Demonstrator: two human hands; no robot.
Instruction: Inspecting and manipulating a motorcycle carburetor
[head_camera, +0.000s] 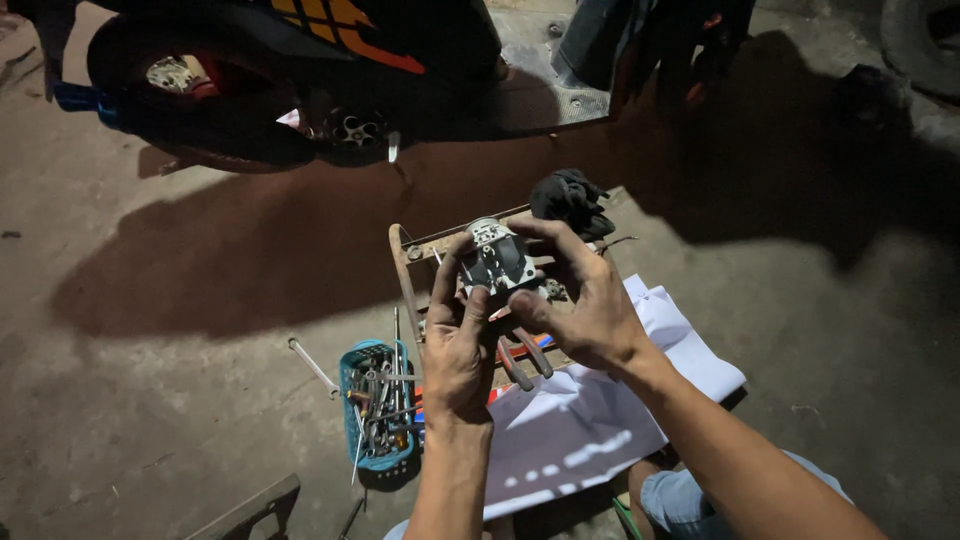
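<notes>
- Both hands are up over the low wooden stand (404, 262), sharing one small metal part (497, 258), grey and dark, with openings in its face.
- The left hand (457, 345) has its fingers curled round the part's left side, thumb raised against its lower edge; it grips rather than lies flat.
- The right hand (585, 300) comes in from the other side, fingers arched over the top and right edge of the part, thumb pressing near the bottom. It too is closed about the part, though not into a tight fist.
- The part sits between the two hands, held clear above the stand and tilted with its face toward the person.
- Under the hands, pliers (525, 358) with reddish handles lie on the stand.
- A dark rag (570, 200) is bunched at the stand's far end.
- To the left on the concrete floor (150, 400), a blue basket (375, 410) is full of wrenches and other tools; one loose wrench (312, 366) lies just beside it.
- White paper (590, 420) is spread over the person's lap and the floor to the right.
- Farther off, a motorbike (300, 70) stands in shadow, dark with orange markings.
</notes>
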